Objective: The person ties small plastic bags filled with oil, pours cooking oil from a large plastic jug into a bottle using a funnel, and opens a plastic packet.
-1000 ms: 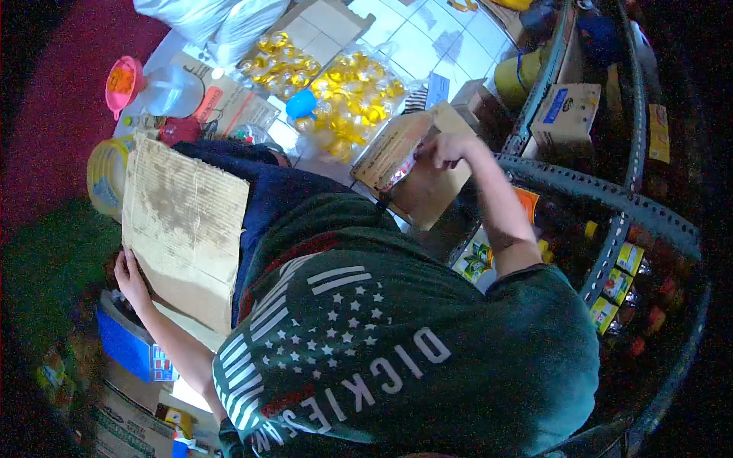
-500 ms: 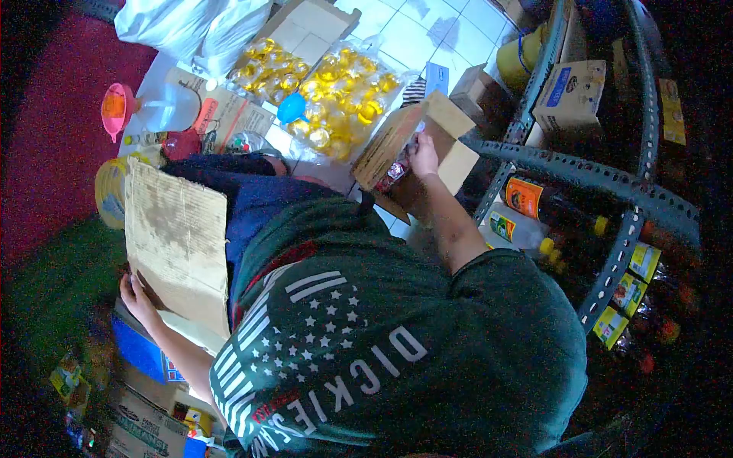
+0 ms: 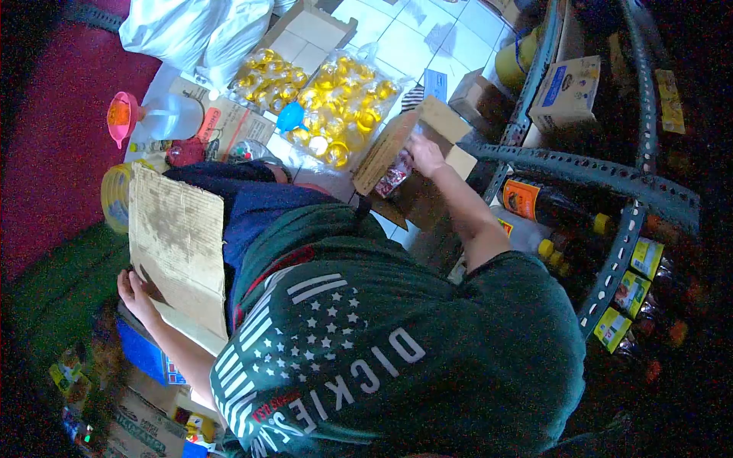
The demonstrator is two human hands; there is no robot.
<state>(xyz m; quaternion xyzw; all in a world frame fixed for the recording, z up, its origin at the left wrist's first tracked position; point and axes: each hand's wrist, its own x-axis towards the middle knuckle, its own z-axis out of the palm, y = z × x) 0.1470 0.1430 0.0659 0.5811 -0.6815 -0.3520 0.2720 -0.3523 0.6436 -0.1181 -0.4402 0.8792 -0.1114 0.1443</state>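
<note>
My right hand [image 3: 426, 156] reaches into an open cardboard box [image 3: 388, 151] on the tiled floor. Its fingers are bent together near the inner side, and what they grip is hidden. Shiny red and white packets [image 3: 394, 175] lie in the box just below the hand. At the left, my left hand [image 3: 137, 296] has its fingers at the lower left edge of a stained piece of cardboard [image 3: 179, 237], which leans against my legs.
Clear bags of yellow-capped items [image 3: 340, 103] and a blue scoop-like object [image 3: 291, 117] lie ahead. A pink funnel [image 3: 122, 116], a clear jug [image 3: 174, 116] and white sacks [image 3: 179, 34] are at the upper left. Metal shelving [image 3: 588, 172] with bottles [image 3: 557, 204] stands right.
My right hand has moved down and left, deeper into the box, whose flaps have shifted. My left hand stays by the cardboard, which appears slightly lower in view.
</note>
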